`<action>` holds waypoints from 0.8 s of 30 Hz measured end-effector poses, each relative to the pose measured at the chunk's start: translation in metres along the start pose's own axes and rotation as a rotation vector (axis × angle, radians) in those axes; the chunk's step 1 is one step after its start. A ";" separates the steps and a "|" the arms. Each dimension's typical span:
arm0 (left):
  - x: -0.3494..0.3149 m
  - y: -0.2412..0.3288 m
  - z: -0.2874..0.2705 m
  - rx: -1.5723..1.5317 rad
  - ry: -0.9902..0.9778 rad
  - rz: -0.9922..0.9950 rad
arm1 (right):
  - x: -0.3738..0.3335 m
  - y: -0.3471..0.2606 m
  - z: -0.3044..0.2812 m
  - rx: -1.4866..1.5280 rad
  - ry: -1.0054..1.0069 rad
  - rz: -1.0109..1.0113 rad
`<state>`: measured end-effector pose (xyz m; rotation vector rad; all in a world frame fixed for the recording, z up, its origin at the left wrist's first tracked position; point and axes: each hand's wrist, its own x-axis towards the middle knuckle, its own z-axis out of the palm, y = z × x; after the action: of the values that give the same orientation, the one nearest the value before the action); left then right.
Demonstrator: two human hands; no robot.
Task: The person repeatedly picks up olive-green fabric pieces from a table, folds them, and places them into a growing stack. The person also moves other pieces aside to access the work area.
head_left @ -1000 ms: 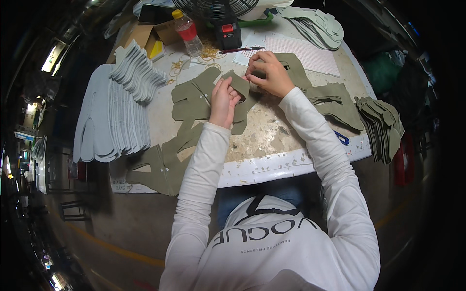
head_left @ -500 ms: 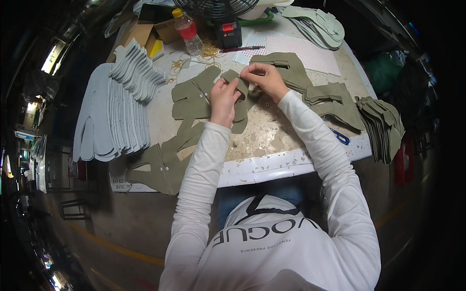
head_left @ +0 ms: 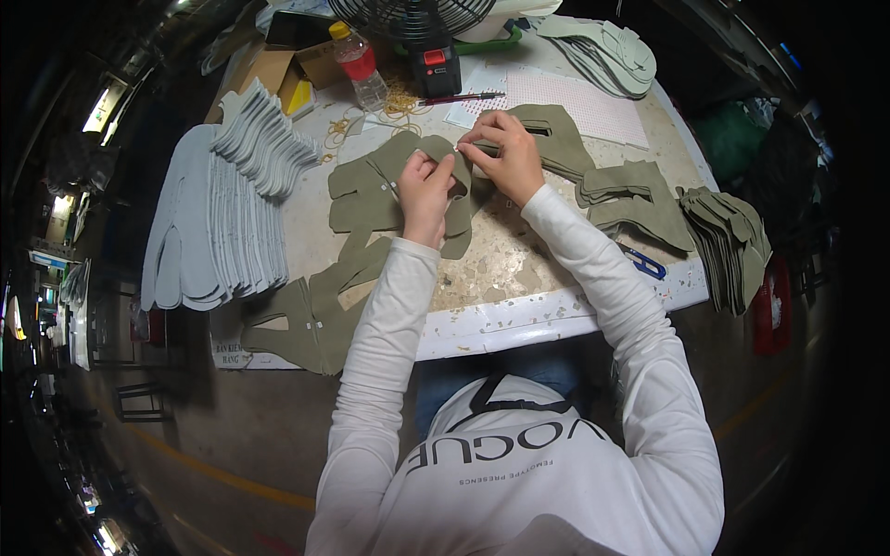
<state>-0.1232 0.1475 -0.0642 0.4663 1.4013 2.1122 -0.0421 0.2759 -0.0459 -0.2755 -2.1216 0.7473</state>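
My left hand [head_left: 427,196] is closed on an olive-green cut piece [head_left: 457,219] of soft sheet material, which bends up beside the fingers. From the right, my right hand [head_left: 510,159] pinches a small white sticker [head_left: 458,148] between thumb and forefinger, close to the upper edge of that piece. Under and left of my left hand lies another olive cut piece [head_left: 357,204] bearing small white stickers. Nearer the front left, a further olive piece [head_left: 326,315] carries similar white marks. My fingers partly hide the held piece.
Grey cut pieces [head_left: 222,232] stand stacked at left; olive stacks [head_left: 640,199] lie at right, one overhanging the edge [head_left: 728,241]. A blue-handled tool [head_left: 646,263] is near my right forearm. Behind are a bottle [head_left: 360,67], a fan [head_left: 413,14], a pen [head_left: 464,97] and printed sheets [head_left: 575,102].
My right hand has shifted slightly left and down, and its fingers have turned. The held piece's raised edge has opened into a wider curve beside my left hand, which has barely moved.
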 end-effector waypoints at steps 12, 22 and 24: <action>0.001 0.001 0.002 0.168 0.105 0.241 | 0.000 0.016 0.007 0.265 -0.080 0.126; -0.067 0.063 -0.004 0.504 -0.289 -0.172 | 0.000 -0.032 -0.031 0.970 -0.009 0.742; -0.084 0.052 0.004 0.503 -0.352 -0.375 | -0.006 -0.049 -0.043 1.075 0.020 0.795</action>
<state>-0.0687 0.0827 -0.0131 0.6692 1.6462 1.3016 -0.0011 0.2517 -0.0004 -0.5087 -1.2621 2.1719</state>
